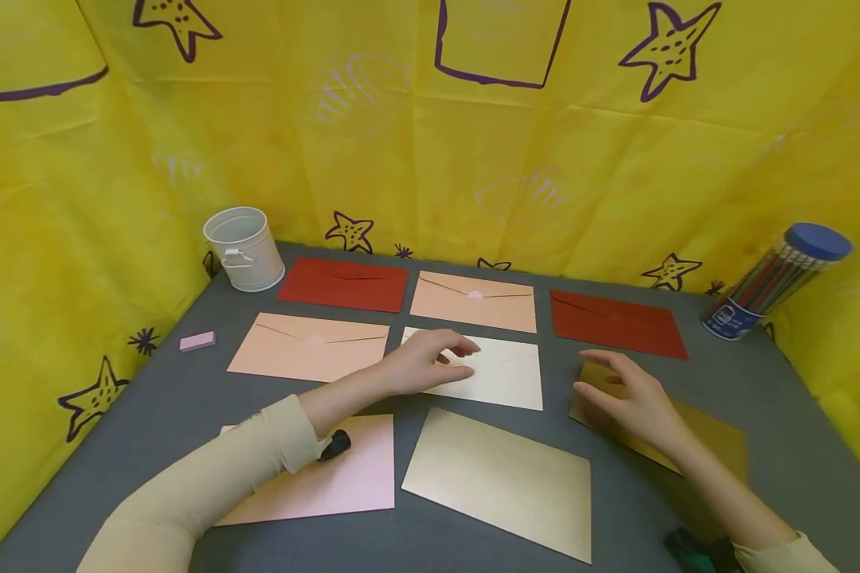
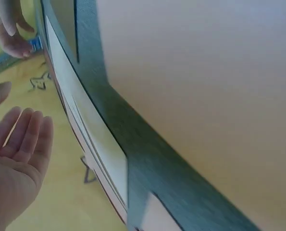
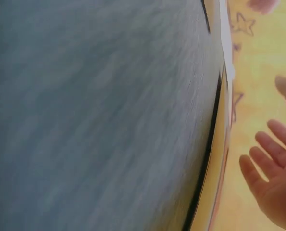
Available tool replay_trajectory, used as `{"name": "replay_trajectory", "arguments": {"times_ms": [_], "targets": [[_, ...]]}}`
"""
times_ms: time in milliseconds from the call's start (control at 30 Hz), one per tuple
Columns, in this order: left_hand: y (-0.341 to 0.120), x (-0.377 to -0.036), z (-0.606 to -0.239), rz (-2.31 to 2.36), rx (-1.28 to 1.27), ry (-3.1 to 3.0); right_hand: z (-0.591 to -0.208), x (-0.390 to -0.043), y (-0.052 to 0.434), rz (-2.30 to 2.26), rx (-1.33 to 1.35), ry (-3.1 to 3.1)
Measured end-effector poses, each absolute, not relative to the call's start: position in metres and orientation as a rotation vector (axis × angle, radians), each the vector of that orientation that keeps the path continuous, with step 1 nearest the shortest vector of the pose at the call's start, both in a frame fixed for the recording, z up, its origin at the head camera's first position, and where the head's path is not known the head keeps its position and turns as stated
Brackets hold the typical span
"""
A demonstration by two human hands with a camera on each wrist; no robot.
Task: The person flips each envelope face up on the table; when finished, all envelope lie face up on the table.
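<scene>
Resting over the cream envelope [image 1: 490,372] in the middle row of the counter [image 1: 760,446], the left hand [image 1: 426,362] keeps its grip released, fingers loosely bent with their tips at the envelope's upper left part. The right hand [image 1: 634,398] hovers with its grip likewise released, fingers spread above the left end of the gold envelope [image 1: 709,434], which lies well right of the cream one. A larger gold envelope [image 1: 498,481] and a pink envelope [image 1: 344,477] lie nearer the person.
</scene>
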State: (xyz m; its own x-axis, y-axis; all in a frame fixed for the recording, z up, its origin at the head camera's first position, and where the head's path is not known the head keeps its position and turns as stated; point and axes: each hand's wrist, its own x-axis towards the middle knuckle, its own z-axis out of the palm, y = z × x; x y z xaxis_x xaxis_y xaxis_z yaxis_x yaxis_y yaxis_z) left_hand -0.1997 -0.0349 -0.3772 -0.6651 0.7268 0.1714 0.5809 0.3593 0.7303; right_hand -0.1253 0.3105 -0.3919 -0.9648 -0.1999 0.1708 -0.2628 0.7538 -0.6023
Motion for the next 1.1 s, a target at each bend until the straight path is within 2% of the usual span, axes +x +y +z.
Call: {"name": "replay_trajectory", "arguments": {"times_ms": [300, 633, 1100], "targets": [[0.023, -0.197, -0.373, 0.818, 1.402, 2.405, -0.393, -0.102, 0.345, 0.960, 0.496, -2.849], [0.090, -0.192, -0.382, 0.241, 1.631, 2.361, -0.396, -0.072, 0.393, 0.966, 0.510, -2.985], [0.130, -0.200, -0.396, 0.061, 1.590, 2.348, -0.408, -0.038, 0.452, 0.853, 0.349, -3.165]]}}
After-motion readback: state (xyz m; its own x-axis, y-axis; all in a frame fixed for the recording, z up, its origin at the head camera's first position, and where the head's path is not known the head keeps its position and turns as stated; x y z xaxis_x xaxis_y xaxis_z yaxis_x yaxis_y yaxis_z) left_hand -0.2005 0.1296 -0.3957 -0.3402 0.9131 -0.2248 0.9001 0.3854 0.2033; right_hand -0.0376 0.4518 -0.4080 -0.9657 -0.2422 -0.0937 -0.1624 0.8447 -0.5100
